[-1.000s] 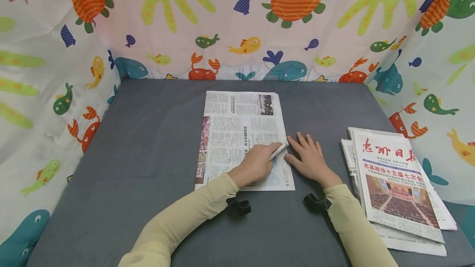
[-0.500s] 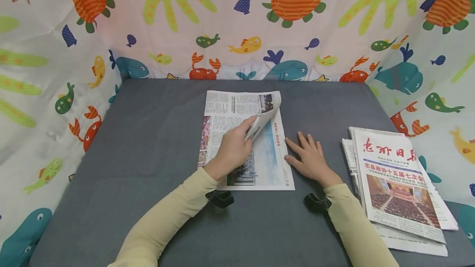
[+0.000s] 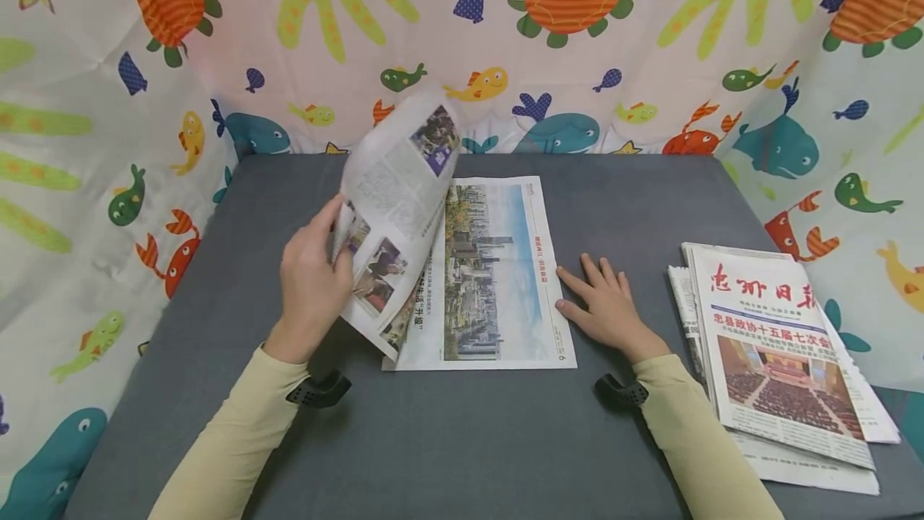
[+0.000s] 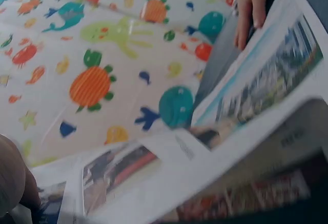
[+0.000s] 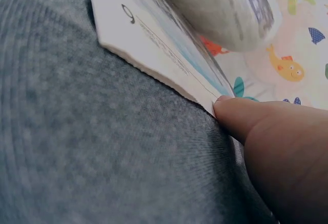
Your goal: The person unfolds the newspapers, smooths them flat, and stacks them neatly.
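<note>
A newspaper (image 3: 498, 271) lies on the grey table, a city photo showing on its right-hand page. My left hand (image 3: 314, 279) pinches the edge of a lifted newspaper page (image 3: 400, 207), which curves up and over to the left. In the left wrist view that page (image 4: 138, 178) spreads below the fingers, partly blurred. My right hand (image 3: 602, 303) rests with spread fingers at the newspaper's right edge. The right wrist view shows the thumb (image 5: 241, 114) touching the paper's edge.
On the right side of the table (image 3: 462, 440) lies a stack of folded newspapers (image 3: 783, 359), the top one with a red title. A cloth (image 3: 476, 38) printed with sea animals hangs behind and along both sides.
My left hand has moved from the newspaper's right edge across to its left, lifting and turning the page and uncovering the city photo. The right hand has stayed nearly still.
</note>
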Available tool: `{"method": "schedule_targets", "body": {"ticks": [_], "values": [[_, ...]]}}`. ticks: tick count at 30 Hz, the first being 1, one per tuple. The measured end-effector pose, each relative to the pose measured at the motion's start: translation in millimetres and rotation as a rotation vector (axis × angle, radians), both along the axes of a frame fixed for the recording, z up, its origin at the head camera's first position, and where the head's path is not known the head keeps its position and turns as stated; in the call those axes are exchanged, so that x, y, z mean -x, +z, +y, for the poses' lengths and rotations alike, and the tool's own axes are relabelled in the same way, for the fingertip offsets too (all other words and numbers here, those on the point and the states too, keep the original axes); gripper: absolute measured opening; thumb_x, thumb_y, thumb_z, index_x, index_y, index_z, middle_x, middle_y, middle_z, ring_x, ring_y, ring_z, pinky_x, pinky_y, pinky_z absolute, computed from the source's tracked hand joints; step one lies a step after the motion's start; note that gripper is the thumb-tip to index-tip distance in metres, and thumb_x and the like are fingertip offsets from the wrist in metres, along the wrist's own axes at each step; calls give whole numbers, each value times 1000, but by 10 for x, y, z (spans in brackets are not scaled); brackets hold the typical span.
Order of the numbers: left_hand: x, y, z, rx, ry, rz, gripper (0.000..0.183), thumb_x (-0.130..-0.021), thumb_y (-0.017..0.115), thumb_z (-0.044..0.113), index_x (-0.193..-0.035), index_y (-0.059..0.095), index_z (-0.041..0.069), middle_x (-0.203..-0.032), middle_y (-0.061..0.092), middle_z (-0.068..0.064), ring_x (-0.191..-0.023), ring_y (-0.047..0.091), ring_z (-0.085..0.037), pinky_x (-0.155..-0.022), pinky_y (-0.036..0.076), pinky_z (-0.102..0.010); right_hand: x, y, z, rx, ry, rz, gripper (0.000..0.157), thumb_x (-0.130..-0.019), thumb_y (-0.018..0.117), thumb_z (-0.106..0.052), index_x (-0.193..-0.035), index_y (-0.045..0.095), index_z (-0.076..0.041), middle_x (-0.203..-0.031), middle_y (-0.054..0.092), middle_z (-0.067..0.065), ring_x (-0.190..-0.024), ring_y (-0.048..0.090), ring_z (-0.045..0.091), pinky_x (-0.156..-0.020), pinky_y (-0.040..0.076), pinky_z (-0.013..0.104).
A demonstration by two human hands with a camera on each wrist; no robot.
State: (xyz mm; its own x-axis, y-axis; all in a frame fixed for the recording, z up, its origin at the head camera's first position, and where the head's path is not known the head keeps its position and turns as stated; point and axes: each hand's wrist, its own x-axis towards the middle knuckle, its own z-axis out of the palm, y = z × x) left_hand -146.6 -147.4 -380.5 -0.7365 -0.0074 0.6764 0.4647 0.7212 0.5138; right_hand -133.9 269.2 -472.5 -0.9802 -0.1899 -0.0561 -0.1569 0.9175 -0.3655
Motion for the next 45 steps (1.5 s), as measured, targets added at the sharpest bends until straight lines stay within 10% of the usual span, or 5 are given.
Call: {"method": "schedule_targets", "body": {"ticks": [18,31,45], "values": [[-287,-666,-1117,48,398,-292,67,-81,58,-13,-146,51,0,-126,65,-35,-108,63,-54,-100,37,-69,-10,27,6,-5,14,-4,65,-101,59,-39,-158,39,-15,-168,15,29,-155,5,56,-119,3,75],[-371,-745,-1289,96,466,-583,90,-82,68,0,-160,25,2,-127,57,-39,-112,52,-57,-101,33,-71,-6,47,7,-7,19,-12,66,-101,59,-39,-158,39,-14,-168,15,29,-154,5,57,-118,4,76],[-430,-785,-1337,91,473,-543,79,-79,69,2,-152,42,0,-159,25,-36,-152,6,-57,-120,1,-72,-3,42,6,-7,23,-7,65,-101,59,-39,-158,39,-15,-168,15,30,-154,5,57,-118,4,76]]}}
